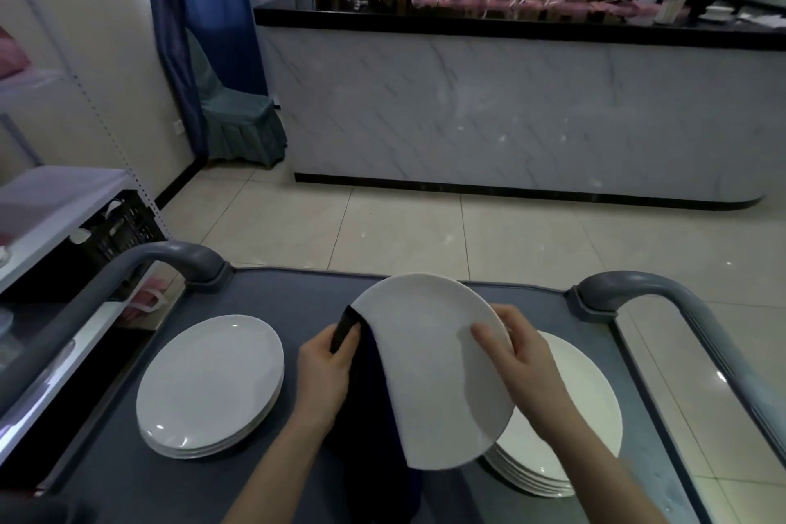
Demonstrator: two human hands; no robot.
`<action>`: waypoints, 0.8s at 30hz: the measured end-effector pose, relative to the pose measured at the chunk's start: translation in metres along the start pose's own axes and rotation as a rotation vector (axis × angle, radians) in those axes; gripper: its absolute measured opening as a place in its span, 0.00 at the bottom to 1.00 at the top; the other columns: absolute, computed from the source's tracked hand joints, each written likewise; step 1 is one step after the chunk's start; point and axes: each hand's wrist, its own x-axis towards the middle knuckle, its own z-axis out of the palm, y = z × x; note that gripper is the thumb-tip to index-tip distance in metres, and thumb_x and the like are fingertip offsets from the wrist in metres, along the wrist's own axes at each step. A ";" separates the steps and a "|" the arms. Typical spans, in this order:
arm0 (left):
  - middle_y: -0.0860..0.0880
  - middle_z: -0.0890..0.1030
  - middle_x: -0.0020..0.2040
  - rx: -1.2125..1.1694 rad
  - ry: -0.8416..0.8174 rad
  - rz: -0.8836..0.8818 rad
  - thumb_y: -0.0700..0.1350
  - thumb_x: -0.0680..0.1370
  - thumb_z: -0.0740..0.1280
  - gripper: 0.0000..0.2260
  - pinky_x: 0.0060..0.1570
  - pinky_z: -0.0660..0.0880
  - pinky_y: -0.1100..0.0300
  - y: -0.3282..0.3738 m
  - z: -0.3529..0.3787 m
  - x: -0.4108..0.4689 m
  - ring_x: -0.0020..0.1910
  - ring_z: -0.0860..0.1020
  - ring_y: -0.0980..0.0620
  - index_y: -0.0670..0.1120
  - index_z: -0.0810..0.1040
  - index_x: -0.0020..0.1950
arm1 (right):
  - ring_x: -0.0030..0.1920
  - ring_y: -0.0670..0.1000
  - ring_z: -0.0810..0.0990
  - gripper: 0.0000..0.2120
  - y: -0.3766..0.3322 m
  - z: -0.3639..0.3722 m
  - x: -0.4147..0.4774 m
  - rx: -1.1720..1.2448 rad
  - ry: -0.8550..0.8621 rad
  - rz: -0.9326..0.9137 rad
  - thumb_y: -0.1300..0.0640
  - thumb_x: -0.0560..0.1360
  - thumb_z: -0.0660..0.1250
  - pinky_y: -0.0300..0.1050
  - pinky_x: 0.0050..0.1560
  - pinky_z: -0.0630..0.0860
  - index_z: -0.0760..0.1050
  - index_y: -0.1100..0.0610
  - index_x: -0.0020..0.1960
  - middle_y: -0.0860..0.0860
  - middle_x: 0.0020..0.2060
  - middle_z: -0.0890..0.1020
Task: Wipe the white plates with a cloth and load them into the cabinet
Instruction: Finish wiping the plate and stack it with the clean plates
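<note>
Hands (pixel 323 370) (pixel 523 357), plate (pixel 425 362), cloth (pixel 365 417) above plate-laden cart (pixel 293 296)

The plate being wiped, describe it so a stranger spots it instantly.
Find the grey cart with curved handles. Its left stack and right stack of plates lie flat. This plate alone is held tilted between them, a dark cloth against its edge.
</note>
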 end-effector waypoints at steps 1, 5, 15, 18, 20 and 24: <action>0.55 0.69 0.27 0.038 -0.030 0.077 0.43 0.78 0.68 0.16 0.29 0.61 0.61 0.005 -0.002 0.002 0.29 0.65 0.57 0.46 0.70 0.32 | 0.40 0.43 0.81 0.03 -0.003 -0.006 0.005 -0.050 -0.058 -0.023 0.47 0.76 0.69 0.38 0.39 0.74 0.76 0.41 0.49 0.42 0.41 0.84; 0.60 0.73 0.26 0.311 -0.296 0.403 0.43 0.74 0.74 0.17 0.30 0.63 0.69 0.030 0.008 0.007 0.27 0.70 0.64 0.57 0.72 0.31 | 0.39 0.41 0.81 0.04 -0.023 -0.004 0.025 -0.362 -0.326 -0.162 0.43 0.75 0.68 0.37 0.41 0.76 0.75 0.39 0.48 0.41 0.40 0.85; 0.57 0.70 0.27 0.154 -0.121 0.228 0.43 0.77 0.70 0.14 0.30 0.62 0.64 0.005 0.006 0.000 0.28 0.65 0.60 0.48 0.73 0.32 | 0.39 0.43 0.78 0.10 0.002 0.013 0.014 -0.336 -0.101 -0.245 0.49 0.80 0.63 0.37 0.42 0.72 0.80 0.48 0.43 0.42 0.37 0.82; 0.53 0.72 0.29 0.003 -0.043 0.060 0.45 0.79 0.67 0.14 0.33 0.64 0.58 -0.002 0.000 -0.002 0.30 0.67 0.56 0.40 0.74 0.35 | 0.43 0.37 0.79 0.11 0.004 0.011 0.007 -0.102 0.121 -0.136 0.53 0.80 0.64 0.27 0.40 0.69 0.80 0.43 0.42 0.36 0.40 0.83; 0.50 0.72 0.30 0.017 -0.075 0.034 0.44 0.80 0.66 0.15 0.36 0.63 0.55 -0.002 -0.004 -0.003 0.32 0.67 0.54 0.38 0.73 0.36 | 0.43 0.36 0.79 0.12 0.007 0.012 0.003 -0.051 0.147 -0.102 0.54 0.81 0.64 0.26 0.40 0.69 0.80 0.42 0.42 0.35 0.41 0.83; 0.54 0.71 0.30 0.264 -0.236 0.209 0.40 0.78 0.69 0.13 0.36 0.64 0.57 0.027 -0.009 0.012 0.32 0.67 0.57 0.44 0.73 0.34 | 0.41 0.40 0.78 0.10 0.000 0.007 0.007 -0.189 -0.010 -0.188 0.45 0.79 0.62 0.30 0.39 0.70 0.79 0.44 0.43 0.39 0.39 0.82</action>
